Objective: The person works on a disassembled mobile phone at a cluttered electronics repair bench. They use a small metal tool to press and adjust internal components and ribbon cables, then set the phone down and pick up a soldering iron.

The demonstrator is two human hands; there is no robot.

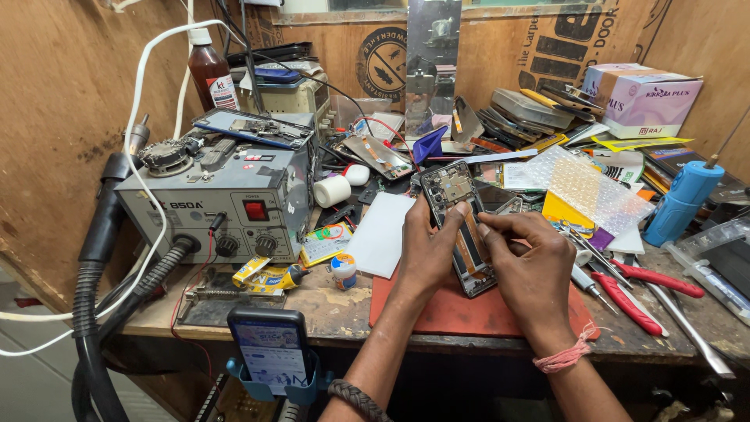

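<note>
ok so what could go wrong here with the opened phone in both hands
1. The opened phone is held tilted above the red mat by the left hand and right hand; a slip could drop it onto the bench.
2. Its exposed insides face up, so fingertips pressing there might damage parts.
3. The red-handled pliers lie close by the right hand and could get knocked.

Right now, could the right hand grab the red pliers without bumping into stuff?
Probably yes. The red pliers lie on the bench just beside the right hand, with nothing standing between them. But that hand's fingers are busy on the opened phone.
</note>
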